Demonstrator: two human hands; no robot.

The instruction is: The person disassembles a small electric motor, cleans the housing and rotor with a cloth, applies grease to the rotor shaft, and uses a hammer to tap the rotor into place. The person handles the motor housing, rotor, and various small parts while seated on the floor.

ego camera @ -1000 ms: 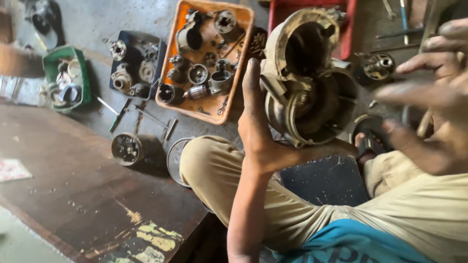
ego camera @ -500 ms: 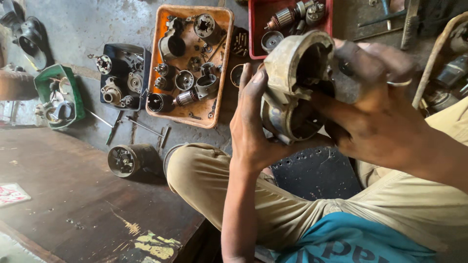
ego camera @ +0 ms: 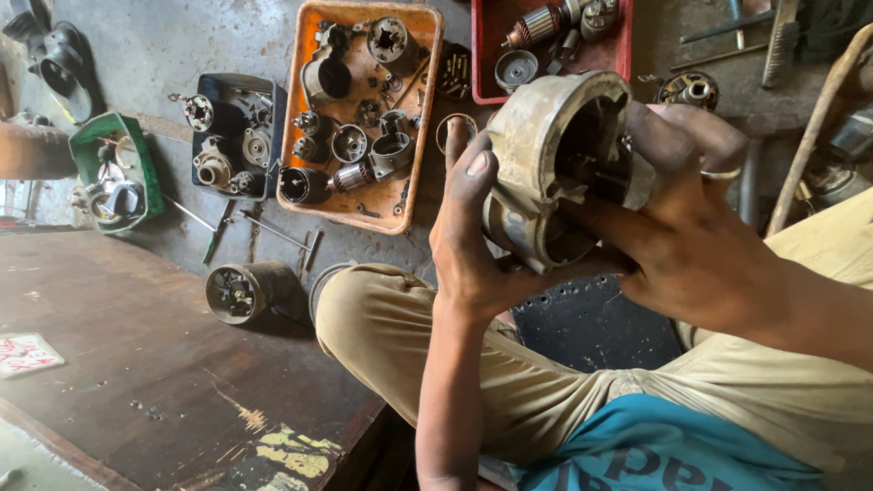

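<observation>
Both hands are holding a dirty round metal motor case up over the person's knees: the left hand is gripping it from below and the right hand is wrapping around its side. Down on the dusty gray floor, an orange tray, a red tray, a black tray and a green tray are sitting full of greasy parts. A dark wooden board is lying at the left.

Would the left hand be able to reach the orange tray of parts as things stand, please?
Probably not at once: the left hand grips the metal housing together with the right hand. The orange tray lies unobstructed beyond the knee.
</observation>
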